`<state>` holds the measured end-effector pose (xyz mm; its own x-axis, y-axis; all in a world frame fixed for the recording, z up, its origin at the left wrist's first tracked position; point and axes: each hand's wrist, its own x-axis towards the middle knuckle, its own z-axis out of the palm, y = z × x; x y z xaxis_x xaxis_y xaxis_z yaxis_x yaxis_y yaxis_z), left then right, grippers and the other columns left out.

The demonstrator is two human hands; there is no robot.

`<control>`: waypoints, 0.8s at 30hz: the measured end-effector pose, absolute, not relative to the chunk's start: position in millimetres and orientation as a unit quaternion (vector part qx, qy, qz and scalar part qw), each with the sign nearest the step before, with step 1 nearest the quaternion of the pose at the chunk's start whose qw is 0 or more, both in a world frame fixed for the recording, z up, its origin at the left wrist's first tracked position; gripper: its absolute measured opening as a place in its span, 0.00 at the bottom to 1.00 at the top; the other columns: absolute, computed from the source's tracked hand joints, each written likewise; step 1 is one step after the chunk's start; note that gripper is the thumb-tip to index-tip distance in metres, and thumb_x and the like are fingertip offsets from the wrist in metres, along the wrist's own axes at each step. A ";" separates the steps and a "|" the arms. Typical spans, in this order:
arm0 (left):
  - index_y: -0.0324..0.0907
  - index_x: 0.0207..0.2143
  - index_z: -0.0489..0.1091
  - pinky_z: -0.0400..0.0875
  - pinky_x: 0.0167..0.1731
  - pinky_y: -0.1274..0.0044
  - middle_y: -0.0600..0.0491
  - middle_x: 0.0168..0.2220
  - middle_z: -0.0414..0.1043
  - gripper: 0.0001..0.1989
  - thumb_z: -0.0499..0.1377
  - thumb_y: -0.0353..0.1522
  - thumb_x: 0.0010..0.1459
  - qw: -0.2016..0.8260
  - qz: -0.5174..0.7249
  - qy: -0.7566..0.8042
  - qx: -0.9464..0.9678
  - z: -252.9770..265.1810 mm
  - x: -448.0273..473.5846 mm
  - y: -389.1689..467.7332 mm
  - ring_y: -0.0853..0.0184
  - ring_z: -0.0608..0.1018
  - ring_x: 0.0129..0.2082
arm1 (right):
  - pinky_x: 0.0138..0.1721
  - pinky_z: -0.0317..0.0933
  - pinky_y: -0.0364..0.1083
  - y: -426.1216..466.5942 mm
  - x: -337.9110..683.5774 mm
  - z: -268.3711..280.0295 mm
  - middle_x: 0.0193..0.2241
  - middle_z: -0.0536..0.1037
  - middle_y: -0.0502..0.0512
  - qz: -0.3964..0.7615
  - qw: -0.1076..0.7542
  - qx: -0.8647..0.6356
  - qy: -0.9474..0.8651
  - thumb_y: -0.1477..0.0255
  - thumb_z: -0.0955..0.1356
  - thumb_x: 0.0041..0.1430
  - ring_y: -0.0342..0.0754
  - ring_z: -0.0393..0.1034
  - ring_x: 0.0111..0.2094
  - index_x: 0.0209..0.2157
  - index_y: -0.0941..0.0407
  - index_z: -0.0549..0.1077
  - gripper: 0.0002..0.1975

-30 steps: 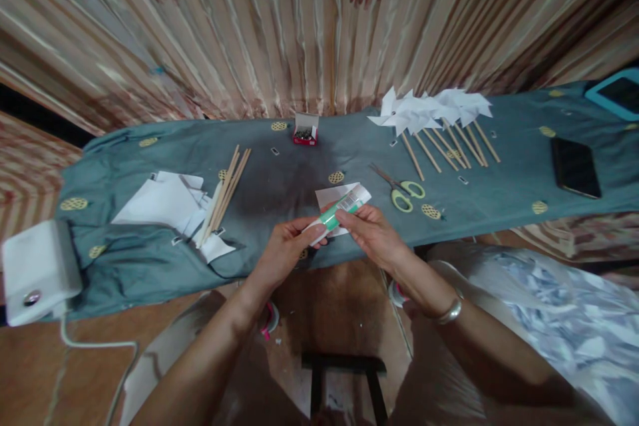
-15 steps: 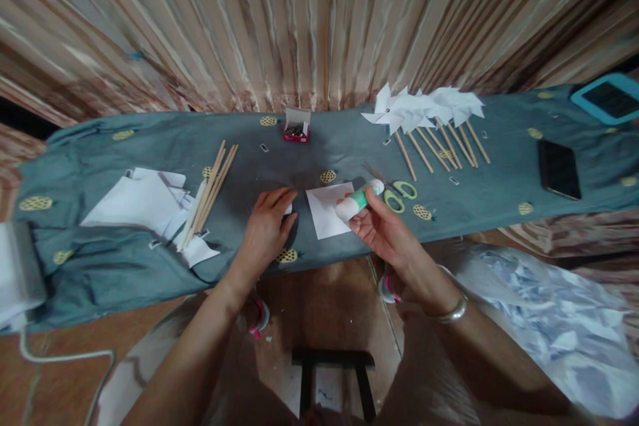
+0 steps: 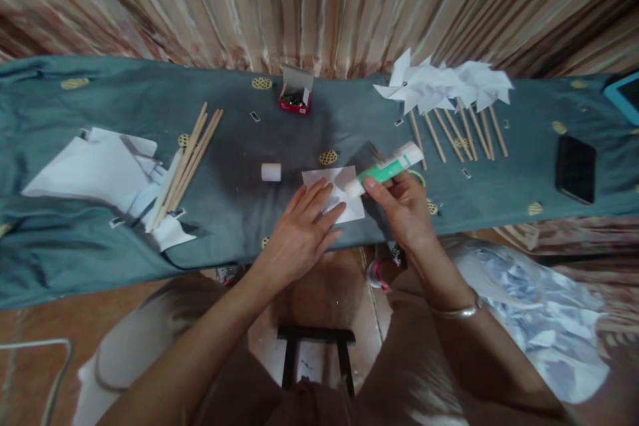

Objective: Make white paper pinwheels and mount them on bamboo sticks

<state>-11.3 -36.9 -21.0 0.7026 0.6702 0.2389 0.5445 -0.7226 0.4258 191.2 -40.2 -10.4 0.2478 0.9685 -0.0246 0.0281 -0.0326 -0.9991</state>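
A white square of paper (image 3: 352, 212) lies flat on the cloth in front of me. My left hand (image 3: 305, 226) rests on its left part with the fingers stretched out. In my right hand (image 3: 407, 203) is a green and white glue stick (image 3: 387, 171), tilted so that its lower left end is at the paper. Whether that end touches the sheet I cannot tell. The white glue cap (image 3: 271, 172) sits by itself to the left of the paper. Behind my right hand the scissors (image 3: 417, 177) are mostly hidden, with part of a yellow-green handle showing.
Paper pinwheels (image 3: 444, 86) on wooden sticks lie at the back right, beside a black phone (image 3: 576, 170). A red box (image 3: 294, 101) of small metal pieces stands at the back. Loose wooden sticks (image 3: 192, 163) and cut paper (image 3: 100, 170) lie left. A curtain (image 3: 239, 6) hangs behind.
My left hand has let go of the glue cap, leaving it on the cloth, and moved right onto the paper. My right hand has turned the glue stick's end down to the sheet. The view has shifted.
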 end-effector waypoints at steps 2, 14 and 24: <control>0.40 0.59 0.66 0.55 0.64 0.51 0.38 0.67 0.57 0.21 0.55 0.37 0.66 0.178 0.167 0.345 0.906 -25.0 -4.1 -40.9 0.49 0.55 0.69 | 0.39 0.68 0.49 -40.2 187.7 -13.9 0.32 0.77 0.49 0.412 0.517 -0.580 -0.477 0.58 0.74 0.53 0.46 0.72 0.34 0.34 0.51 0.70 0.14; 0.41 0.59 0.66 0.54 0.64 0.49 0.35 0.67 0.55 0.24 0.60 0.38 0.63 0.154 0.148 0.361 0.908 -30.6 -2.2 -40.5 0.45 0.56 0.69 | 0.35 0.66 0.51 -38.1 181.0 -16.3 0.29 0.75 0.50 0.250 0.403 -0.648 -0.596 0.58 0.70 0.59 0.48 0.71 0.30 0.37 0.52 0.68 0.14; 0.43 0.59 0.67 0.55 0.63 0.48 0.36 0.66 0.58 0.24 0.61 0.39 0.61 0.139 0.148 0.374 0.905 -29.1 -3.0 -42.2 0.45 0.59 0.68 | 0.34 0.65 0.53 -36.7 172.6 -10.6 0.30 0.78 0.52 0.198 0.350 -0.677 -0.616 0.55 0.69 0.59 0.54 0.73 0.31 0.37 0.51 0.68 0.15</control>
<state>-3.0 -42.2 -29.1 0.6758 0.7186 0.1642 0.6358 -0.6810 0.3634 172.6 -36.7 -10.6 0.1632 0.9730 0.1630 0.6951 0.0039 -0.7189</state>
